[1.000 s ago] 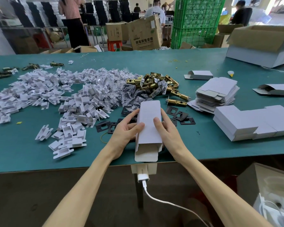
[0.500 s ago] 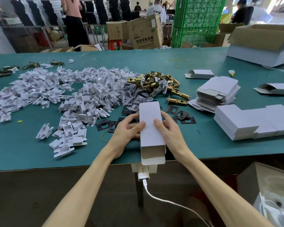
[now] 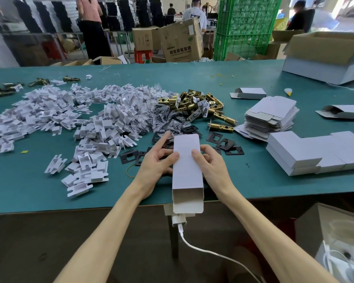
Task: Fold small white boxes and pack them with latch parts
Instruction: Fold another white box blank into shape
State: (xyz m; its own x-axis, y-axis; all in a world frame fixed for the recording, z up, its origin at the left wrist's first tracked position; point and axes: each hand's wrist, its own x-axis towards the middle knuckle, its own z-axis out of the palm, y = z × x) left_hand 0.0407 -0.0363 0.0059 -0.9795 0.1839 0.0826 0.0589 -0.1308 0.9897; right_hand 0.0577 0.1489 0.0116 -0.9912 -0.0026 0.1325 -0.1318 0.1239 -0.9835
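A small white box (image 3: pixel 186 170), squared up into a tube, lies over the near edge of the green table (image 3: pixel 243 184); its open near end and flap point at me. My left hand (image 3: pixel 157 162) holds its left side with the thumb on top and the index finger stretched past the far flap. My right hand (image 3: pixel 211 164) grips the right side, thumb on top. Brass latch parts (image 3: pixel 200 105) lie heaped beyond the box. Black strike plates (image 3: pixel 225 144) are scattered around my hands.
A broad heap of white plastic inserts (image 3: pixel 70 123) covers the table's left half. A stack of flat box blanks (image 3: pixel 270 117) and several folded boxes (image 3: pixel 315 154) sit at the right. A large open carton (image 3: pixel 327 58) stands far right. People work in the background.
The flat blank has been opened into a square tube and has slid a little toward me. My left index finger has reached out along the far flap.
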